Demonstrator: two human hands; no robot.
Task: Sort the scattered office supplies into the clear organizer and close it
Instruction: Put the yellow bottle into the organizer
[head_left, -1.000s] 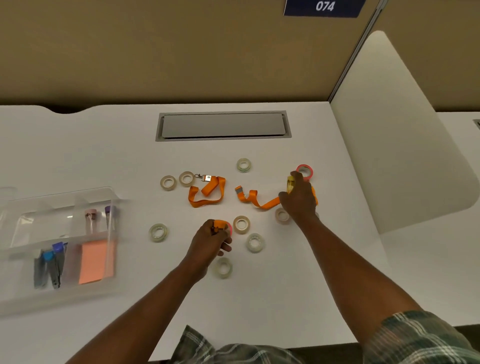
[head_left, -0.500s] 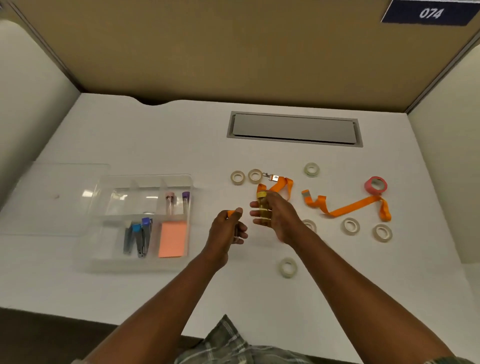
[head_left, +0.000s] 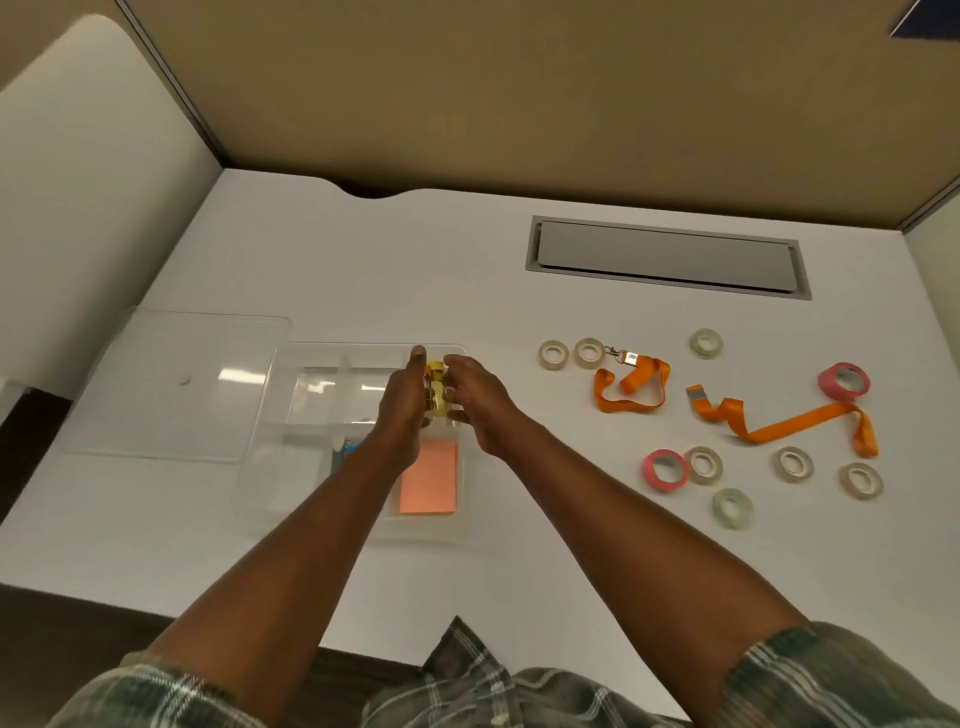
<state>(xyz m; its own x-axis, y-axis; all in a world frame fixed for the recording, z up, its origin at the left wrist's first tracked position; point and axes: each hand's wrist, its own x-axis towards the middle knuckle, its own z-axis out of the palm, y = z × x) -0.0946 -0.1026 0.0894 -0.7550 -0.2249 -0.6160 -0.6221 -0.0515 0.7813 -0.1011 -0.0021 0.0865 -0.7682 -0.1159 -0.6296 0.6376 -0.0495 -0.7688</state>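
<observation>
Gripping from either side, left hand (head_left: 402, 410) and right hand (head_left: 480, 405) curl their fingers against the yellow rolls (head_left: 436, 396), held as one stack. Its long axis appears to run away from the person. The stack hangs over the back right compartment of the organizer (head_left: 280, 488), so release is judged a short drop. Loose rolls (head_left: 703, 464) lie on the desk (head_left: 571, 545), well apart to the right.
</observation>
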